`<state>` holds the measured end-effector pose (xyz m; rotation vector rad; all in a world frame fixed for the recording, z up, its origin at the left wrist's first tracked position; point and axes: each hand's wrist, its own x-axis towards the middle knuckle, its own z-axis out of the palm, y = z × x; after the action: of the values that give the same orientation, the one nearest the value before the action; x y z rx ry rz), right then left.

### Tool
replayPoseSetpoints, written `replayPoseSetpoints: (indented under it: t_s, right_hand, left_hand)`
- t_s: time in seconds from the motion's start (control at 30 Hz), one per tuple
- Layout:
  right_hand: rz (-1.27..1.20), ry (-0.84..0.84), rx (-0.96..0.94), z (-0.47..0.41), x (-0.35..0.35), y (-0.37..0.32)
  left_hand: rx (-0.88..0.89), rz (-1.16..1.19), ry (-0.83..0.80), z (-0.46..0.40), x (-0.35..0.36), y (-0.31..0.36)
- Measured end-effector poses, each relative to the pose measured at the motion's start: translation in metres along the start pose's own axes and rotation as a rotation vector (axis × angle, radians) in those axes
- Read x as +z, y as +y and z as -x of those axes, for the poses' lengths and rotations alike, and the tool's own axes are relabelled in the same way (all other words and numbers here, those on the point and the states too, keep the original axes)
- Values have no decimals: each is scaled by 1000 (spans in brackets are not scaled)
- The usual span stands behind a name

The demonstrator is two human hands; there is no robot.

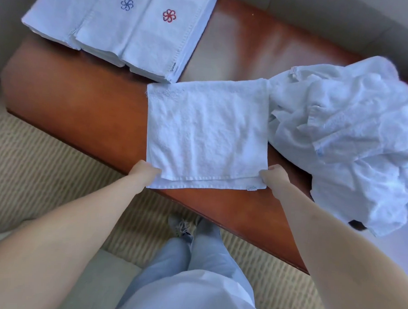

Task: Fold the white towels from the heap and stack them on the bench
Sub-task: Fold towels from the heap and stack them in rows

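**Both hands hold near corners of half-folded towel**

Towel [207,133] lies flat on desk [84,108], about mid-desk, folded once: top layer's hem sits just short of the bottom layer's hem at the near edge. Small label at the near right corner. Far edge of the towel is just beside the stack [124,31], right edge touches the heap [351,136].

Left hand [144,172]: grip closed on the towel's near left corner, fingers pinching the cloth. Right hand [272,176]: grip closed on the near right corner, same pinch. Fingertips mostly hidden under the cloth, so cannot tell how many layers each holds. Both hands at the desk's near edge, forearms reaching in from below.

Stack sits at the desk's far left corner: folded white towels in side-by-side piles, one blue flower mark, one red, on top. Heap is crumpled, covers the desk's right end and hangs over its near edge.

Striped carpet [47,172] under the desk; person's light trousers [194,269] and a shoe [181,226] show at bottom.
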<state>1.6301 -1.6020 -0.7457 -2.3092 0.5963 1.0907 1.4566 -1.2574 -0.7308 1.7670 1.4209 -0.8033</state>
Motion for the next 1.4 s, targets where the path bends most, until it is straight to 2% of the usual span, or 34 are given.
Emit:
replayPoseSetpoints:
  t_s: [0.13,0.37,0.57,0.7,0.9,1.07,1.17,1.27,1.33,1.4]
  right_hand:
    - [-41,-16,-73,-10,-3,-1]
    - [-99,-59,-97,-4,-11,-4]
    - [-253,40,-208,42,-19,7]
    - [-152,128,-263,61,-14,27]
    - [143,150,-266,27,8,46]
    - [109,164,-252,26,17,54]
    - [-77,76,-203,22,16,51]
    - [-92,51,-226,23,13,49]
    - [-46,50,-239,23,13,51]
    - [-18,40,-231,22,13,55]
  left_hand:
    - [-73,142,4,-3,7,2]
    - [22,285,36,3,-3,-9]
    - [168,328,106,35,-22,-26]
    - [185,310,113,42,-16,-53]
    - [140,237,99,4,16,-73]
    - [140,165,140,6,26,-80]
    - [99,333,58,2,24,-77]
    - [47,537,-99,5,21,-73]
    - [46,529,-135,5,21,-73]
    - [77,427,-93,4,22,-75]
